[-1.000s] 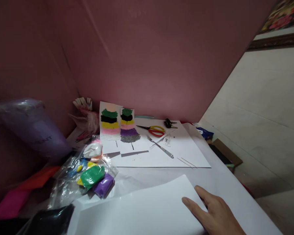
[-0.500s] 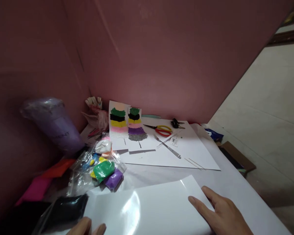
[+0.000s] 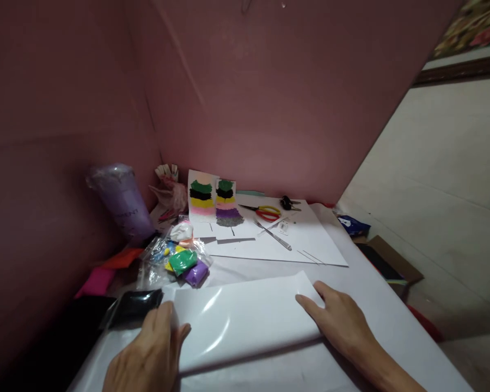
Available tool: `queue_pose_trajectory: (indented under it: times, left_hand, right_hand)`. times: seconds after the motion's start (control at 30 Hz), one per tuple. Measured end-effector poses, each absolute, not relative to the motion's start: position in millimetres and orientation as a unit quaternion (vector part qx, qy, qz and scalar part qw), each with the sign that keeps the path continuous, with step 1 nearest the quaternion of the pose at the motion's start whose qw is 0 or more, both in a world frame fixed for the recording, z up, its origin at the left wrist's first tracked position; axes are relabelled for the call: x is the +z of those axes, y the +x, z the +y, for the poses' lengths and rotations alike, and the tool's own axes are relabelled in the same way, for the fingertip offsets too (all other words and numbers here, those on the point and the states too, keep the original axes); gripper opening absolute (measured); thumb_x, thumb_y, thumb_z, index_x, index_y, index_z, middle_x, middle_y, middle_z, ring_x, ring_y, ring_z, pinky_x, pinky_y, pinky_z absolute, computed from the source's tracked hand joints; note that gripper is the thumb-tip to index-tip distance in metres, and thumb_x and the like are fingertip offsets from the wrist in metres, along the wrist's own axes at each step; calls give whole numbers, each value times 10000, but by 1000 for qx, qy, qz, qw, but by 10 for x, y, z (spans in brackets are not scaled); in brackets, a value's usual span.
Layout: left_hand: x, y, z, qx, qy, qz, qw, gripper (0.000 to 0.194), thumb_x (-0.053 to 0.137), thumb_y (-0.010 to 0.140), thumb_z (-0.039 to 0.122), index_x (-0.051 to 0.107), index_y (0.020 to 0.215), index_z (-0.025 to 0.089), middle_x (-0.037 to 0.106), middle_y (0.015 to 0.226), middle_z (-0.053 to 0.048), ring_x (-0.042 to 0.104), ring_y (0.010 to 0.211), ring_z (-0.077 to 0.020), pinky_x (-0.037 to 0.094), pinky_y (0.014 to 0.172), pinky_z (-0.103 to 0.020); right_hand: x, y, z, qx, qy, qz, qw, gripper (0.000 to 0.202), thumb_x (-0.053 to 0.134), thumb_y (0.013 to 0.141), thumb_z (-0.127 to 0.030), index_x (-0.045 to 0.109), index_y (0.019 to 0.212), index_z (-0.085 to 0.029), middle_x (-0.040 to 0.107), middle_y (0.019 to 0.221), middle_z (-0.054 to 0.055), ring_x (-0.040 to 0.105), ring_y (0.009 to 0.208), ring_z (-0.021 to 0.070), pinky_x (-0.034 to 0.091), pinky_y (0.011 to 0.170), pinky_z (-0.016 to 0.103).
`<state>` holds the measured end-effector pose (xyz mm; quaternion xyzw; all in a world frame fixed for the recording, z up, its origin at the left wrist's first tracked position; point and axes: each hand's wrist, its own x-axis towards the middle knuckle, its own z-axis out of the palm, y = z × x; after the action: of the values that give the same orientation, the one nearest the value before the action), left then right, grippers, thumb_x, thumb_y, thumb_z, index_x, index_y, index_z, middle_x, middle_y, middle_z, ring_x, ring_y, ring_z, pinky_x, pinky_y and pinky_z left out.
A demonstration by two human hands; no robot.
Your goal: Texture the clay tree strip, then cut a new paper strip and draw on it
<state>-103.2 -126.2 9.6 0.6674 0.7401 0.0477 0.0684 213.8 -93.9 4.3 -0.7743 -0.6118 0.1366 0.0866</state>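
Table [image 3: 363,305] against pink wall [image 3: 269,109]

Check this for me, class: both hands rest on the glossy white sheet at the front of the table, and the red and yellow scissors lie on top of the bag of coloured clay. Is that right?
Not quite. In the head view the scissors lie on the large white paper near the back wall, well apart from the bag of coloured clay. The rest holds: the left hand and the right hand both rest on the glossy white sheet.
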Motion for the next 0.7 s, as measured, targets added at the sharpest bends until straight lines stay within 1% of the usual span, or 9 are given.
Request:
queue_pose_trajectory:
  times: [0.07,0.1,0.13,0.2,0.3,0.4,0.53,0.6,0.7]
  left_hand:
    - [13,-1057,-1246,82,722,685,-54,430,282,947,293,532,1274,170,633,1149,-181,663,931,-293,504,624,-357]
    - [-32,-1075,-1222,111,758,633,-106,429,313,936,245,530,1303,200,601,1240,-174,613,1074,-302,510,750,-384]
    - [-66,-1090,-1188,122,813,555,-128,446,336,914,176,546,1300,253,584,1297,-134,570,1152,-292,486,857,-404]
    - [-76,-1091,-1111,98,886,439,-114,481,379,880,95,590,1249,319,628,1258,-65,579,1124,-241,450,927,-376]
    - [80,-974,-1050,17,905,423,-49,484,389,845,35,645,1164,294,685,1104,-59,627,938,-202,479,820,-325]
    - [281,-722,-1099,-61,882,467,-19,349,423,850,91,699,1013,229,688,968,-97,628,887,-259,484,773,-394]
    - [325,-406,-1190,-87,848,517,-75,425,408,924,291,540,1328,302,677,886,-142,645,807,-334,482,669,-465]
    - [289,-343,-1197,-89,845,522,-74,416,400,933,331,545,1323,325,672,886,-145,646,805,-339,487,643,-455]
    - [266,-334,-1165,-70,851,518,-54,383,396,935,329,591,1265,331,656,1063,-150,623,924,-359,497,616,-416]
  right_hand:
    - [60,2126,-937,119,-775,-615,84,286,471,850,-451,532,714,-207,671,711,84,611,675,239,316,577,289]
    - [66,2122,-937,113,-773,-618,86,276,484,849,-439,543,718,-203,668,707,80,608,666,231,298,567,284]
    - [72,2118,-936,112,-772,-619,88,267,499,841,-432,552,721,-201,667,703,76,606,657,223,284,557,280]
    - [86,2112,-933,102,-769,-624,96,249,521,831,-419,574,735,-196,668,706,74,608,669,221,265,549,278]
    - [121,2099,-927,101,-767,-626,100,228,544,815,-397,599,751,-185,683,741,85,619,695,226,259,549,281]
    - [159,2089,-922,108,-768,-623,103,226,555,804,-388,614,752,-175,691,757,94,628,708,234,260,549,288]
    - [160,2098,-914,111,-770,-618,115,218,571,787,-381,626,777,-171,701,781,101,645,739,253,277,553,297]
    - [145,2099,-918,110,-772,-613,125,219,571,787,-380,628,794,-168,707,805,108,655,759,264,299,562,300]
    - [140,2065,-948,95,-777,-608,130,235,524,836,-361,633,858,-154,717,842,132,672,800,277,346,596,310]
